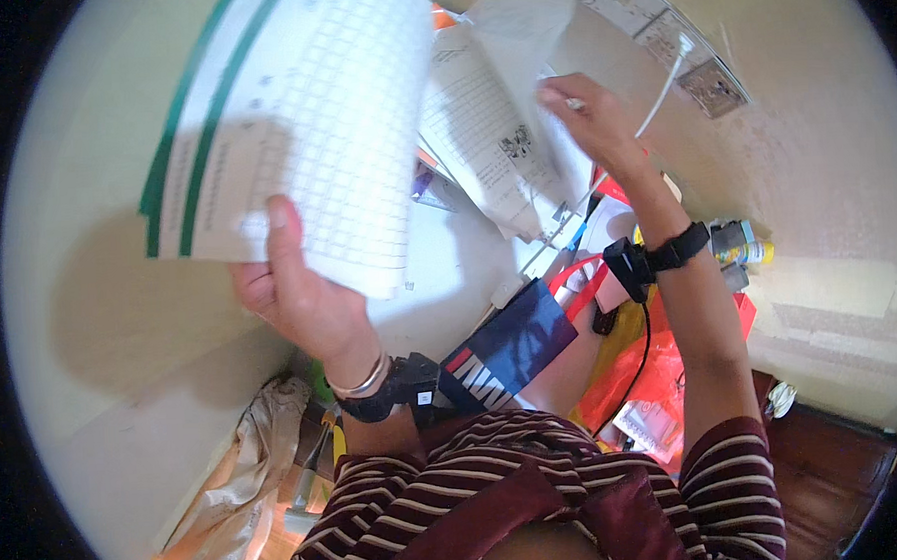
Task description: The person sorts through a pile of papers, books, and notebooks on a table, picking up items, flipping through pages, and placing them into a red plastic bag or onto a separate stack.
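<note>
My left hand (299, 286) grips the lower edge of a booklet of printed grid sheets (337, 135) with green stripes along its left side, the thumb on top. It is held up before a pale wall. To the right, the fingers of my right hand (588, 116) are closed at the edge of a thin whitish sheet (524, 33), blurred and lifted. A small pale object (576, 104) shows at these fingers; what it is I cannot tell. Under the sheet lie printed papers (475, 121) with a table and a dark picture, tilted on a white surface (432, 243).
A dark blue bag (526, 337) with red handles stands close to my body. A white cable (662, 94) crosses behind my right hand. On the right are a red plastic bag (632, 369) and a yellow tube (747, 253). Cloth (257, 446) hangs at lower left.
</note>
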{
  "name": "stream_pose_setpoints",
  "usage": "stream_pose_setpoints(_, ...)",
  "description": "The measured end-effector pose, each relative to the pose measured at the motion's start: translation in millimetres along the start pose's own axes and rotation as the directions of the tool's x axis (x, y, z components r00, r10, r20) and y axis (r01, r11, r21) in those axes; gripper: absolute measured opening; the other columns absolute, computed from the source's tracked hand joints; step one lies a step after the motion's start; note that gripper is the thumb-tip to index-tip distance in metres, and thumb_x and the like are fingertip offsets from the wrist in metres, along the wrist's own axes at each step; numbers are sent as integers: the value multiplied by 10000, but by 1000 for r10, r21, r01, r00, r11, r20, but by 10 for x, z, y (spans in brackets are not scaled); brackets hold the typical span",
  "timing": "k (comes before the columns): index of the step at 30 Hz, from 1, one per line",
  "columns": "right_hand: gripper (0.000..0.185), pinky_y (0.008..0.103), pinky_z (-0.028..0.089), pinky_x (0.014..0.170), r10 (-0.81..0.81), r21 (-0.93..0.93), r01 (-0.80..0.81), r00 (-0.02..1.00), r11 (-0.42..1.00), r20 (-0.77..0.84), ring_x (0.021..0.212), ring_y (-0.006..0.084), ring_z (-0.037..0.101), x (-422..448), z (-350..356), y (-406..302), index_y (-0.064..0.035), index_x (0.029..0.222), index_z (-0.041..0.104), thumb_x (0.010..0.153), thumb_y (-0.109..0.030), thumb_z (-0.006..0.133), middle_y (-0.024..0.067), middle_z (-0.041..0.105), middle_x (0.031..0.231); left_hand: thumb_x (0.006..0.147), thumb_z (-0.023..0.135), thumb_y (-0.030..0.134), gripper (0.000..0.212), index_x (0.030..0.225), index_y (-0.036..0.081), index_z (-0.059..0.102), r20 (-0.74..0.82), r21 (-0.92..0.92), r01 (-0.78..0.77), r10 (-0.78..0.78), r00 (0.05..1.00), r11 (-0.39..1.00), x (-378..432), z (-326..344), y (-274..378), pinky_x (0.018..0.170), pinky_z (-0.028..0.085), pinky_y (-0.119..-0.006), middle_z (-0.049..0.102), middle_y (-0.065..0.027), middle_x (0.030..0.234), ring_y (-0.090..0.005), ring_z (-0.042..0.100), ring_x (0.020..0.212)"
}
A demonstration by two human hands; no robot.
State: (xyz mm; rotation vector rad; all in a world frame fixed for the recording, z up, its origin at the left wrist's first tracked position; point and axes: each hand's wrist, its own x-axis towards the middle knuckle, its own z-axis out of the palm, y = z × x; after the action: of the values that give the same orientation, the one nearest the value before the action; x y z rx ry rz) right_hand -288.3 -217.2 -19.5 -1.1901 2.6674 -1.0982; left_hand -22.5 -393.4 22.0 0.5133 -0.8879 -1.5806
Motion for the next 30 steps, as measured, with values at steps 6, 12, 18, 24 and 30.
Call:
stream_pose_setpoints(6,552,376,555,862,-287,391,262,958,883,8,1054,275,662,-58,-398,-917,-19,1251,632,859,-387,758,168,698,1124,939,616,73,438,1301,-139,488,114,-2,-38,38,993,999,1,-243,414,928,570,-444,584,-282,1252,-338,644,1097)
stream_pose_setpoints(12,1025,462,420,1087,-337,460,196,908,866,249,1269,409,536,-583,-1052,-1601,69,1426,449,707,-558,825,297,576,1319,997,535,308,576,1360,-129,444,274,-154,304,-255,927,940,-288,-199,737,1049,442,-527,490,-264,1402,-372,542,1225)
stream_pose_setpoints(18,771,343,570,828,-428,483,242,845,841,322,936,309,705,-1723,-2400,-2042,120,1228,596,722,-407,844,254,699,1084,1004,479,363,639,1416,-121,403,400,-135,500,-415,817,855,-1106,421,1156,1132,335,-486,422,-233,1492,-354,469,1312)
stream_pose_setpoints(24,673,330,577,791,-228,348,163,961,923,155,883,292,710,-3044,-3205,-2214,129,1221,583,741,-272,830,260,697,1077,1009,479,361,629,1413,-116,412,505,38,397,-360,784,917,-1889,885,1430,1108,373,-432,441,-237,1475,-341,493,1291)
stream_pose_setpoints(30,697,348,590,747,12,222,28,985,975,-174,935,264,699,-4527,-3888,-2256,90,1313,539,763,-227,826,220,689,1117,982,560,232,545,1395,-98,425,793,159,581,-453,407,798,-2935,1391,1133,1056,427,-415,494,-232,1418,-296,507,1279)
